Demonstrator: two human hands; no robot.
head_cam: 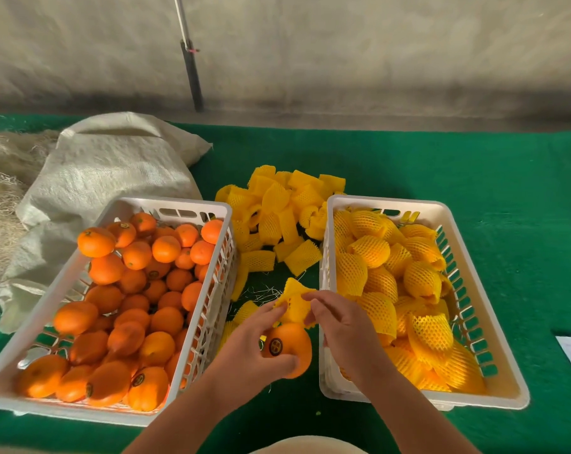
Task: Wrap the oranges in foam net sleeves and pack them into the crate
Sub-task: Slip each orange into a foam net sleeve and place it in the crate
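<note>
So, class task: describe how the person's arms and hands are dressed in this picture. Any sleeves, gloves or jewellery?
Both hands, left and right, are bare: no gloves, no rings or watch visible. The forearms are bare too, with no sleeves showing up to the bottom edge of the picture.

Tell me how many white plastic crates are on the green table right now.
2. The left crate, full of bare oranges, sits left of the hands; the right crate, holding sleeved oranges, sits to their right. No others are visible.

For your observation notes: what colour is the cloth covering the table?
Dark green cloth, seen clearly in the head view.
</note>
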